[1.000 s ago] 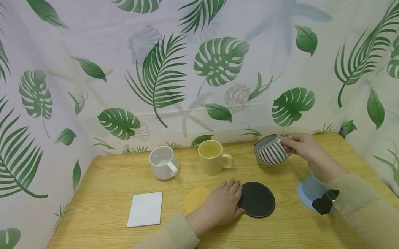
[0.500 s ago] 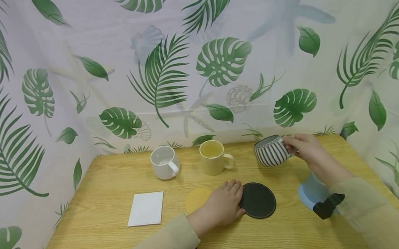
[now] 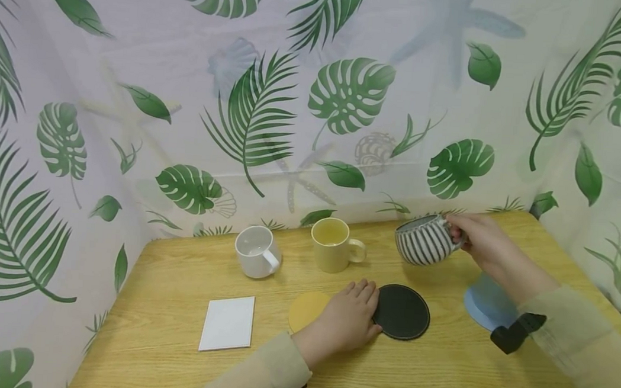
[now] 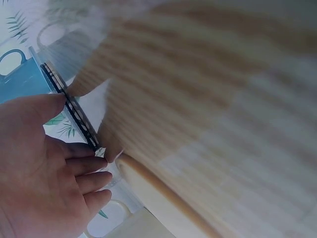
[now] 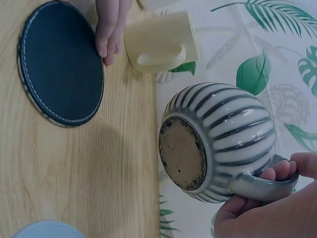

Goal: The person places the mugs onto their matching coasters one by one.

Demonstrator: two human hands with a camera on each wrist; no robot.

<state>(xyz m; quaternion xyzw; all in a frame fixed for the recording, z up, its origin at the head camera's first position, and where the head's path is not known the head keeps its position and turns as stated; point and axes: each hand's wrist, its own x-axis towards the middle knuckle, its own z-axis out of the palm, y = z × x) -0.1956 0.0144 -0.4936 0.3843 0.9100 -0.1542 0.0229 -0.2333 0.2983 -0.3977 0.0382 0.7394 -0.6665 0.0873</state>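
My right hand (image 3: pixel 478 237) grips the handle of a white mug with dark stripes (image 3: pixel 423 241). The mug is tilted and held above the table; its brown unglazed base shows in the right wrist view. My left hand (image 3: pixel 347 316) rests on the table at the left edge of a round black coaster (image 3: pixel 401 312). In the left wrist view its thumb and fingertips touch the coaster's edge, the fingers mostly extended. Part of a round yellow coaster (image 3: pixel 306 309) is hidden beneath or behind that hand. Behind it stands a yellow mug (image 3: pixel 330 248).
A white mug (image 3: pixel 256 253) stands at the back left, with a square white coaster (image 3: pixel 228 323) in front of it. On the right, a light blue mug (image 3: pixel 491 294) on a blue coaster (image 3: pixel 474 308) is partly covered by my right arm. A leaf-patterned cloth (image 3: pixel 295 98) hangs behind the table.
My right hand has lowered slightly and shifted a little to the right with the striped mug. The left hand stays by the black coaster. The head view has shifted slightly.
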